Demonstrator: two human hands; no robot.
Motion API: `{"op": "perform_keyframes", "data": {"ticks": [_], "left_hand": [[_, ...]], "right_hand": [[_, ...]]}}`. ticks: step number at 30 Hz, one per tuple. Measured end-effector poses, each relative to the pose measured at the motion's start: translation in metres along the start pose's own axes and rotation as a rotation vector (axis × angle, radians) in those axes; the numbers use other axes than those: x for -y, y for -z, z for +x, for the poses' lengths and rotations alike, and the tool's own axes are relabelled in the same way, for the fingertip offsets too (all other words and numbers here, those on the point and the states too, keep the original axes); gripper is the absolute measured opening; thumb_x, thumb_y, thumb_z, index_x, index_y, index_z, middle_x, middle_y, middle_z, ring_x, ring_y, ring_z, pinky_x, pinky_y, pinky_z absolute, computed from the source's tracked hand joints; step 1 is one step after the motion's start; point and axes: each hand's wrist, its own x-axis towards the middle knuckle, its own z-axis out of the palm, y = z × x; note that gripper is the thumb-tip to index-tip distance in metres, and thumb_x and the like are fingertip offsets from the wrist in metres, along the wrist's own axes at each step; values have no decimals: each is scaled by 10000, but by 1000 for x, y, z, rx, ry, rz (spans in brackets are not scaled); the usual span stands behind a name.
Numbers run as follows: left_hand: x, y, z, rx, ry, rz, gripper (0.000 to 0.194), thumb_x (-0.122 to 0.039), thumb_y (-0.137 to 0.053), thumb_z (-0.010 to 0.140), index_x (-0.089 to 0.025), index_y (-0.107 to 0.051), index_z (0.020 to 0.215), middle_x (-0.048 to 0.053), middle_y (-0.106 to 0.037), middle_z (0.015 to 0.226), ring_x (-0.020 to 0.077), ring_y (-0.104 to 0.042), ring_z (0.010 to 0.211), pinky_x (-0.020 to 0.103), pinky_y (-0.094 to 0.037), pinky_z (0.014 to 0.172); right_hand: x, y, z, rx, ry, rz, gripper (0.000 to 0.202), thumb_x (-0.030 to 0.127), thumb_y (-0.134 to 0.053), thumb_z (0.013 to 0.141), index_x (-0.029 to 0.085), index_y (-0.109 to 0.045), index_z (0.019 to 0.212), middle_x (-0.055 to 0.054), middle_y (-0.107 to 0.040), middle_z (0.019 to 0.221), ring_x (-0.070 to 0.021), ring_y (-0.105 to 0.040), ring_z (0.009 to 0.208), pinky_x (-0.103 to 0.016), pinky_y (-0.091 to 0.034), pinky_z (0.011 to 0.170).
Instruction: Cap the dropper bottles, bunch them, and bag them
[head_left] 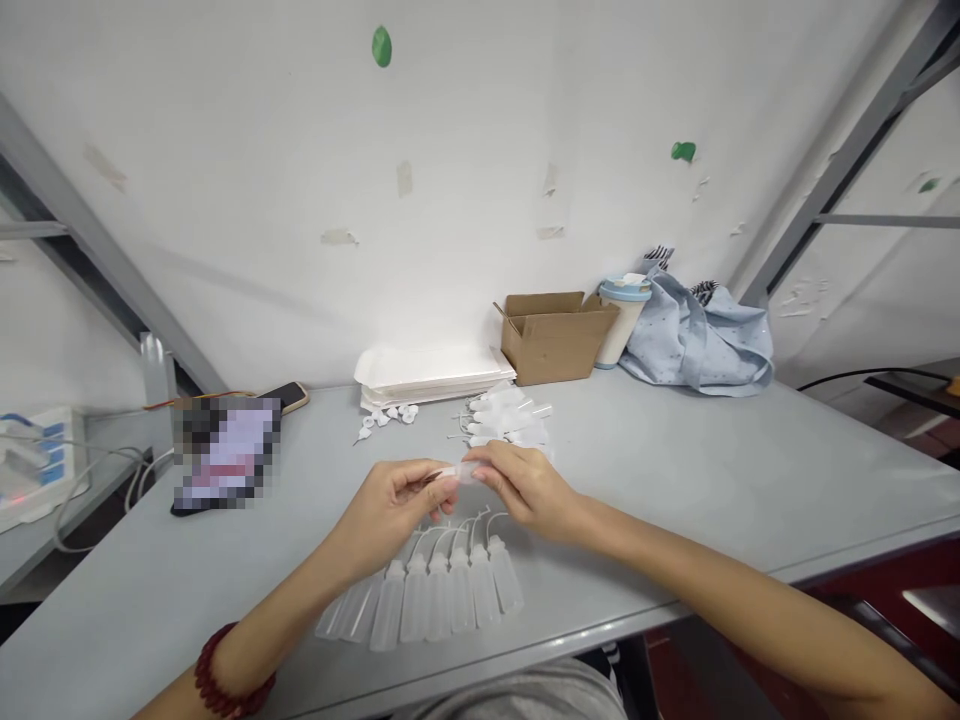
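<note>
My left hand (pixel 411 500) pinches a small white cap (pixel 448 472) with thumb and fingers, above the desk. Against it my right hand (pixel 529 485) grips a small translucent plastic bottle (pixel 468 471), mostly covered by the fingers. Cap and bottle meet between the two hands; how firmly they are joined I cannot tell. Just below, several translucent bottles (pixel 416 600) lie in a row, with white caps and thin curved tubes pointing away from me. Past my right hand lies a pile of similar bottles (pixel 517 415). Loose white caps (pixel 386 418) lie beyond my left hand.
Flat white boxes (pixel 431 375) and an open cardboard box (pixel 559 340) stand against the wall. Right of them are a lidded cup (pixel 621 325) and a light blue bag (pixel 697 335). Farther left lie a phone (pixel 292 397), a blurred item (pixel 229 455) and a power strip (pixel 45 465).
</note>
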Motion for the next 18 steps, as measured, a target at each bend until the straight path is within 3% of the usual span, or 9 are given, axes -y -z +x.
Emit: {"op": "perform_keyframes", "data": {"ticks": [2, 5, 8, 10, 13, 15, 18], "left_hand": [[4, -2, -2, -73, -128, 141, 255, -324, -505, 857, -166, -631, 702, 12, -600, 635, 139, -525, 600, 226, -422, 580], [8, -6, -4, -160, -317, 290, 163, -261, -506, 860, -181, -648, 850, 37, -637, 740, 152, -538, 644, 240, -415, 614], [7, -6, -3, -143, -277, 276, 175, -287, -499, 866, -195, -644, 829, 33, -638, 738, 157, -547, 644, 236, -418, 599], [4, -4, -2, -87, -141, 200, 248, -340, -481, 873, -195, -635, 743, 18, -627, 687, 156, -553, 630, 224, -420, 566], [-1, -1, -1, 19, 21, 44, 307, -378, -467, 874, -191, -614, 680, 3, -620, 645, 153, -577, 628, 217, -444, 581], [-2, -1, 0, 61, 57, -37, 300, -382, -477, 867, -189, -603, 676, -2, -611, 632, 149, -582, 619, 224, -458, 604], [-1, -3, -1, 41, 30, -26, 295, -367, -468, 872, -184, -599, 682, 0, -594, 613, 145, -570, 596, 223, -451, 582]], "right_hand": [[4, 3, 3, 56, -125, 117, 329, 322, -298, 965, 160, -545, 819, -25, -574, 691, -122, -512, 621, -237, -405, 595], [9, 7, 8, 140, -348, 292, 415, 390, -295, 959, 182, -404, 616, 41, -396, 524, -89, -380, 485, -218, -335, 503], [10, 7, 9, 166, -464, 406, 432, 432, -291, 952, 189, -355, 600, 56, -343, 505, -79, -342, 457, -214, -319, 479], [9, 6, 8, 142, -411, 360, 420, 422, -297, 953, 179, -414, 631, 39, -411, 534, -90, -406, 497, -220, -350, 515], [5, 1, 2, 72, -196, 150, 322, 353, -315, 955, 159, -535, 824, -39, -594, 731, -133, -538, 670, -247, -405, 631], [2, -1, -1, 56, -106, 28, 274, 320, -315, 953, 152, -531, 957, -82, -633, 849, -148, -561, 702, -257, -410, 634], [1, -2, -3, 90, -107, -44, 252, 306, -306, 950, 152, -502, 986, -75, -631, 821, -137, -522, 604, -244, -377, 560]]}}
